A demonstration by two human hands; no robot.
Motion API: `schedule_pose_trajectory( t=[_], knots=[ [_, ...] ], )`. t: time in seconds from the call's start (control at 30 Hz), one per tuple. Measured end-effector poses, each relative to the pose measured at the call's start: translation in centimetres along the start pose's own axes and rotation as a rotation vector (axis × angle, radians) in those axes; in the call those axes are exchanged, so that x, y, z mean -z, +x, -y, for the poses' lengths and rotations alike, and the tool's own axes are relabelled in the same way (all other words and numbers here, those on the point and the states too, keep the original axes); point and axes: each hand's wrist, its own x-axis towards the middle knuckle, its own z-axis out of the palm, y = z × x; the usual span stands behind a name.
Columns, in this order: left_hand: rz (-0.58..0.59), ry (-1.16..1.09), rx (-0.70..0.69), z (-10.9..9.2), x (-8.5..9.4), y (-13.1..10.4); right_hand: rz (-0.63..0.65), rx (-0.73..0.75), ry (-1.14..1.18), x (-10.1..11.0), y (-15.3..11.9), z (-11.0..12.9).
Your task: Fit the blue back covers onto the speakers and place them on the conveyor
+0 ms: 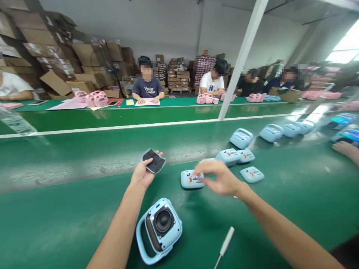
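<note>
My left hand (pixel 144 173) grips a small light-blue speaker cover (pixel 154 161), its dark inner side turned up, thumb pressed on it. My right hand (pixel 220 177) is slightly blurred, with thumb and fingers apart, over the right end of a light-blue cover with a Mickey print (pixel 189 180). Whether the fingertips touch that cover I cannot tell. Below my hands lies a light-blue speaker body (pixel 164 224) with its handle to the left and its round black driver exposed. A screwdriver (pixel 227 241) with a white handle rests to the right of it.
More printed covers (pixel 251 174) and blue speaker bodies (pixel 241 138) lie right of centre. A co-worker's hand (pixel 347 151) is at the right edge beside lit speakers (pixel 343 120). A white post (pixel 242 59) rises beyond. Several people sit at the far green bench (pixel 168 112).
</note>
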Motion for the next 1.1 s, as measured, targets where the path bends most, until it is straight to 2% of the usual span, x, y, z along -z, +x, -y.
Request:
schedule_pose_trajectory(
  t=[0.07, 0.1, 0.13, 0.23, 0.33, 0.43, 0.53, 0.6, 0.73, 0.83, 0.9, 1.0, 1.1],
  knots=[
    [-0.014, -0.032, -0.028, -0.3, -0.5, -0.3, 0.403, -0.045, -0.048, 0.5, -5.9, 1.9],
    [-0.014, -0.041, -0.034, -0.4, -0.8, -0.6, 0.502, -0.091, -0.073, 0.3, -8.7, 2.6],
    [-0.010, -0.043, -0.032, -0.4, -1.0, -0.9, 0.536, -0.141, -0.086, -0.1, -11.2, 3.0],
    [0.025, -0.023, -0.001, -0.1, -1.9, -1.9, 0.392, -0.296, -0.159, -2.0, -16.1, 2.2],
    [0.063, -0.011, 0.034, 0.5, -2.6, -2.7, 0.135, -0.373, -0.269, -2.8, -17.1, -0.5],
    [0.066, -0.021, 0.047, 1.0, -3.2, -3.6, -0.144, -0.449, -0.333, -2.6, -15.9, -3.4],
    [0.051, -0.040, 0.041, 1.2, -3.7, -4.7, -0.362, -0.514, -0.178, -3.2, -13.3, -4.3],
    [0.040, -0.057, 0.024, 1.4, -4.1, -5.5, -0.438, -0.576, 0.106, -4.4, -10.9, -3.4],
    [0.060, -0.059, -0.033, 2.5, -4.8, -7.2, -0.502, -0.679, 0.911, -8.1, -5.1, 0.6],
    [0.081, 0.009, -0.091, 3.7, -4.9, -7.9, -0.555, -0.634, 1.300, -10.4, -1.4, 3.1],
    [0.092, 0.108, -0.125, 4.6, -4.7, -8.0, -0.635, -0.572, 1.364, -11.3, 0.1, 3.8],
    [0.111, 0.265, -0.209, 5.6, -4.2, -7.6, -0.747, -0.576, 1.246, -11.9, 0.9, 4.0],
    [0.140, 0.383, -0.306, 6.5, -3.8, -7.3, -0.747, -0.636, 1.093, -11.8, 0.6, 3.6]
  ],
)
